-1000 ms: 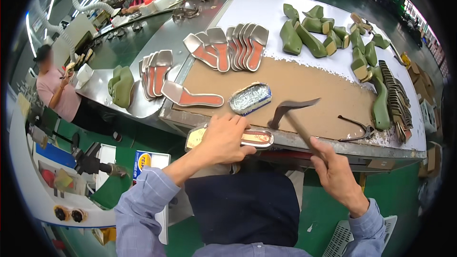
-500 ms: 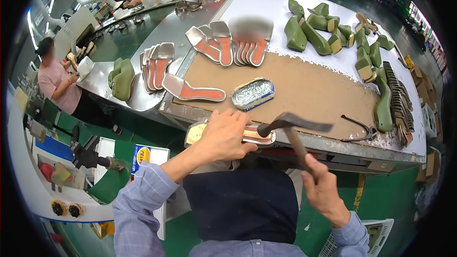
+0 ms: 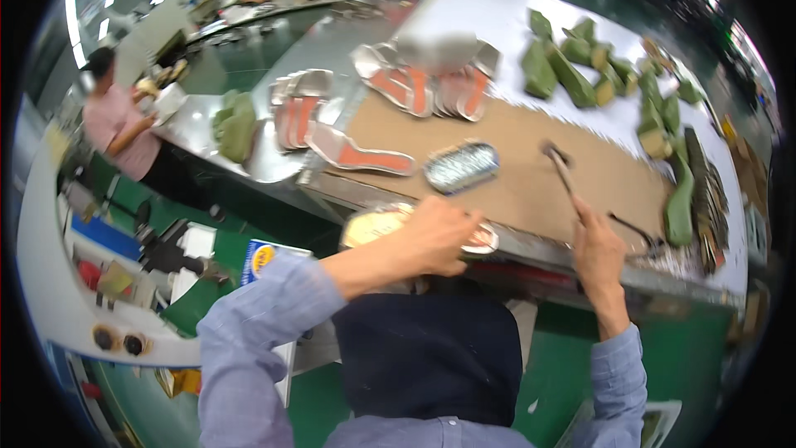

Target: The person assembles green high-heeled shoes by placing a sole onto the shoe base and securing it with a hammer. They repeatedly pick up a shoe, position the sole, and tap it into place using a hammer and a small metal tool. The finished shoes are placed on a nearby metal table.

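Now left hand (image 3: 439, 236) clamped on shoe sole (image 3: 373, 224) at bench edge — right hand (image 3: 599, 253) gripping hammer (image 3: 562, 168), head up-left above sole.

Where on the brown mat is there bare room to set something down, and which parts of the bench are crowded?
Bare brown mat lies between the fanned insoles and the oval tin, and right of the raised hammer toward the green lasts. It is crowded along the far edge, where the green lasts pile up, and at the near edge under the left hand.
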Demonstrator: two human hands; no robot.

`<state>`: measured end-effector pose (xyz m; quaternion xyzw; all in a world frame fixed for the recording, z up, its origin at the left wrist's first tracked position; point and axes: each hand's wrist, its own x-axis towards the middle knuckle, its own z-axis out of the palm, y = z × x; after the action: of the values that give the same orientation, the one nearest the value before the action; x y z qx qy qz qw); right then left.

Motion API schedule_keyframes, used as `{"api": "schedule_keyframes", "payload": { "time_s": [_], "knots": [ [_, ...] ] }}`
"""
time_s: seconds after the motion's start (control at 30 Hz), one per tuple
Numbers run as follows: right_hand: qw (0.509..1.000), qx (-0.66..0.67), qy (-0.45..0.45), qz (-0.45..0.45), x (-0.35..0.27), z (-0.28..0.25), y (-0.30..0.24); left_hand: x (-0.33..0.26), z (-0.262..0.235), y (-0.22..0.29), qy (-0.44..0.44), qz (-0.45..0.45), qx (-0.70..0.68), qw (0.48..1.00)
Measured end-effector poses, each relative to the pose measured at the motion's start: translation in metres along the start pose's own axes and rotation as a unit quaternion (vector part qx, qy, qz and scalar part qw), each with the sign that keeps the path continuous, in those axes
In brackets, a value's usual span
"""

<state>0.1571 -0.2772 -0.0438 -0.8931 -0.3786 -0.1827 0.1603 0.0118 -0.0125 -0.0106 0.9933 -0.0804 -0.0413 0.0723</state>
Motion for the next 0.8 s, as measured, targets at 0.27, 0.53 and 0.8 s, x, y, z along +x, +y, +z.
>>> {"api": "schedule_keyframes", "payload": {
  "time_s": [0.27, 0.53, 0.8],
  "knots": [
    [0.997, -0.055, 0.033, 0.041, -0.032, 0.062, 0.068, -0.055, -0.092, -0.071, 0.267, -0.208, -0.309, 0.889],
    [0.995, -0.066, 0.041, 0.062, -0.022, 0.060, 0.055, -0.162, -0.029, -0.257, 0.702, -0.391, -0.186, 0.566],
    [0.994, -0.084, 0.023, 0.066, -0.024, 0.060, 0.062, -0.176, 0.048, -0.286, 0.488, -0.577, -0.128, 0.642]
  ]
}}
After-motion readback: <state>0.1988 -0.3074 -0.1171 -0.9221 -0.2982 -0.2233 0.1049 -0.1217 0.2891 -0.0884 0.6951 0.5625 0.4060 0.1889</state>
